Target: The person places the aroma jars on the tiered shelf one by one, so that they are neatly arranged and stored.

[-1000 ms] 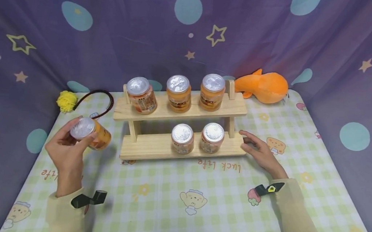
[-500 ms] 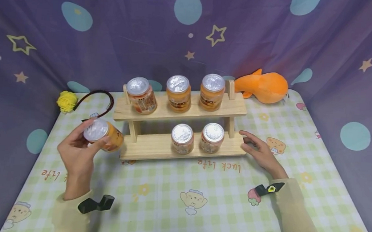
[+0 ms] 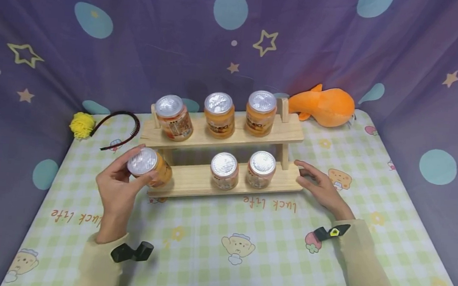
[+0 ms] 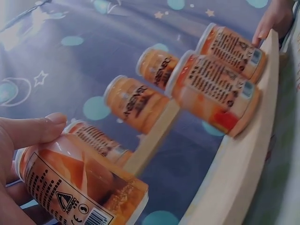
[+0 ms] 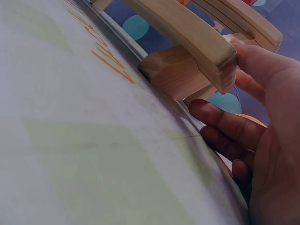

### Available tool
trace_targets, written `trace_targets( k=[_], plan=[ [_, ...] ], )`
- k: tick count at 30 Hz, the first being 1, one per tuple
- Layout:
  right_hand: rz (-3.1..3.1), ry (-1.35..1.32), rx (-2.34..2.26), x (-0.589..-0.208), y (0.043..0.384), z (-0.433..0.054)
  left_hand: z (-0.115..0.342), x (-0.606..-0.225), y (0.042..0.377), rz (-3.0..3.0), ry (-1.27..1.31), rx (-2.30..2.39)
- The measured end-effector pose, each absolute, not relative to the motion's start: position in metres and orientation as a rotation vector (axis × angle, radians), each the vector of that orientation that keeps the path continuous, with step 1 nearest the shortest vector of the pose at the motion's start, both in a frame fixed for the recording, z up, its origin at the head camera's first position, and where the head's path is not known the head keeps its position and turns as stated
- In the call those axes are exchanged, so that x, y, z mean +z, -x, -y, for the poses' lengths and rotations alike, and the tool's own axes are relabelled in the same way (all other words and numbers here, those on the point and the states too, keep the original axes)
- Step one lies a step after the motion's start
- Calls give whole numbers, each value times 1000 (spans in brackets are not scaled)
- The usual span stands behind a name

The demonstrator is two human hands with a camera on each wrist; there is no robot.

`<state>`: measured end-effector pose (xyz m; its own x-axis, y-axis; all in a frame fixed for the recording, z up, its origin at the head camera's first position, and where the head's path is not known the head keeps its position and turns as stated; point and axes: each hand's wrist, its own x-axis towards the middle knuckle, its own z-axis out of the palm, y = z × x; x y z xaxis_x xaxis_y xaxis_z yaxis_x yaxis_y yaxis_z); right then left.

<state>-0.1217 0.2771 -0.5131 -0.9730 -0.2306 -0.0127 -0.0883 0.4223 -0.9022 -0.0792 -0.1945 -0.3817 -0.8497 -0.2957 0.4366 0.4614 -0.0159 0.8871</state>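
Note:
My left hand (image 3: pixel 119 189) grips an orange-labelled jar (image 3: pixel 162 170) with a silver lid between thumb and fingers. The jar is tilted, over the left end of the lower board of a two-tier wooden shelf (image 3: pixel 191 178); whether it touches the wood cannot be told. In the left wrist view its barcode label (image 4: pixel 77 183) faces the camera. Two jars, a left one (image 3: pixel 225 171) and a right one (image 3: pixel 261 170), stand upright on that board. My right hand (image 3: pixel 322 189) rests at the board's right end, a fingertip touching the end (image 5: pixel 224 70), the other fingers loosely bent.
On the upper tier stand three more jars: left (image 3: pixel 174 118), middle (image 3: pixel 220 116) and right (image 3: pixel 261 114). An orange plush toy (image 3: pixel 328 107) lies at the back right. A dark headband (image 3: pixel 136 126) and a yellow pom-pom (image 3: pixel 82 125) lie at the back left. Purple curtains enclose the checked tabletop (image 3: pixel 196 248).
The left hand has carried its jar rightward, from beside the shelf to over the lower board's left end. The right hand and the other jars have stayed put.

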Motion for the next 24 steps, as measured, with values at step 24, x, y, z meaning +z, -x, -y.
trace_targets(
  k=[24],
  plan=[
    [-2533, 292, -1593, -512, 122, -277, 160, -412, 94, 1973, 120, -1917]
  ],
)
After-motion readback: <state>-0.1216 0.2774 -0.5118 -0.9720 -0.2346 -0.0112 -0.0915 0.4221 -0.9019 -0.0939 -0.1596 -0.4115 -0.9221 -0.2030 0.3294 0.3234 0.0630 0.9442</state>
